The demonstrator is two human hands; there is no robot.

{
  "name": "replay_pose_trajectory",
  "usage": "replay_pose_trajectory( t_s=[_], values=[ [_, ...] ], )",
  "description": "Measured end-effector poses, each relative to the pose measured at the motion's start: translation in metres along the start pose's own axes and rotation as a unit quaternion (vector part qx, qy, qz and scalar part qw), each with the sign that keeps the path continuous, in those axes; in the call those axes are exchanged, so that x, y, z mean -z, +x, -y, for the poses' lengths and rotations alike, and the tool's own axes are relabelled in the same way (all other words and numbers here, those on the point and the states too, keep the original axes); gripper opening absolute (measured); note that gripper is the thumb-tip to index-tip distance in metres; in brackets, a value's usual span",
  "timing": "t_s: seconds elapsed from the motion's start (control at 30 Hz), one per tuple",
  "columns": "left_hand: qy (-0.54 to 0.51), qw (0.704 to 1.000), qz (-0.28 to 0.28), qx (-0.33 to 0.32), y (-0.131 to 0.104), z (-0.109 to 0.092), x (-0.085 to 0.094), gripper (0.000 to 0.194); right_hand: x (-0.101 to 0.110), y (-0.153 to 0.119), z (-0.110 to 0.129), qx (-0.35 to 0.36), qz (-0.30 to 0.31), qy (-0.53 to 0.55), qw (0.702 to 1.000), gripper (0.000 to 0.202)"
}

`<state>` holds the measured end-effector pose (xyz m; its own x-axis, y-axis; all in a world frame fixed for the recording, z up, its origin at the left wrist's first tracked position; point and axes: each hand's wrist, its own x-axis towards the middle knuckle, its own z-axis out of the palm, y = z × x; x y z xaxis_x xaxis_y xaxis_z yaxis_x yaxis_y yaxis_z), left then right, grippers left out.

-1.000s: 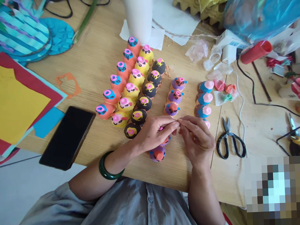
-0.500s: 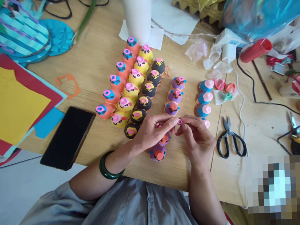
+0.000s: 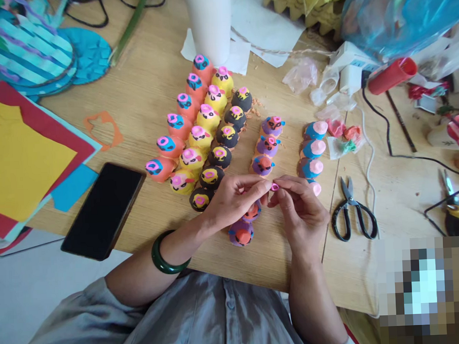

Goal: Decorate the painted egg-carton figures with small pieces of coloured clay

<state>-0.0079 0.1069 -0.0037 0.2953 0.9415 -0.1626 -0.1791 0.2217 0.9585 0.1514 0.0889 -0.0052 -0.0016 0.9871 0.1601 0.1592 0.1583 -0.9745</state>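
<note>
A small pink clay ring [image 3: 275,187] is pinched between the fingertips of my left hand [image 3: 241,198] and my right hand [image 3: 300,205]. Both hands are closed, held over a row of purple clay figures [image 3: 268,146] with orange faces, and they cover part of that row. The purple figure [image 3: 241,234] nearest me shows below my left wrist. To the left stand rows of orange figures [image 3: 179,124], yellow figures [image 3: 208,116] and black figures [image 3: 228,135], with pink rings on their faces. Blue figures [image 3: 312,149] with pale pink tops stand beyond my right hand, which partly hides them.
Black-handled scissors [image 3: 351,207] lie right of my right hand. A dark phone [image 3: 104,212] rests at the left table edge beside coloured paper sheets [image 3: 27,160]. A white cylinder [image 3: 210,26] stands behind the figures. Bits of clay in plastic [image 3: 345,136] and a black cord [image 3: 396,157] are at right.
The pink clay ring stays between my fingertips, with only a very slight shift of the fingers. The figures have not moved.
</note>
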Motion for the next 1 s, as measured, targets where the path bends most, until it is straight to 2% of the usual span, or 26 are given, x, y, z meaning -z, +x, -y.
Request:
replay_pose_trajectory(
  t_s=[0.27, 0.5, 0.77, 1.0],
  values=[
    [-0.014, 1.000, 0.004, 0.003, -0.0003, 0.0012, -0.0003, 0.040, -0.0012, 0.0009, 0.0050, -0.007, -0.008, -0.003, 1.000, 0.017],
    [0.074, 0.995, -0.033, -0.064, -0.0003, -0.0008, -0.0023, 0.036, -0.0015, 0.0007, 0.0032, -0.010, 0.010, 0.013, 1.000, 0.018],
    [0.037, 0.997, -0.025, -0.056, 0.0000, 0.0009, -0.0027, 0.038, -0.0013, 0.0009, 0.0043, -0.012, 0.000, -0.004, 1.000, 0.018],
    [0.093, 0.992, -0.042, -0.068, -0.0016, 0.0005, -0.0025, 0.030, -0.0023, 0.0007, 0.0000, -0.007, -0.020, 0.002, 1.000, 0.016]
  ],
)
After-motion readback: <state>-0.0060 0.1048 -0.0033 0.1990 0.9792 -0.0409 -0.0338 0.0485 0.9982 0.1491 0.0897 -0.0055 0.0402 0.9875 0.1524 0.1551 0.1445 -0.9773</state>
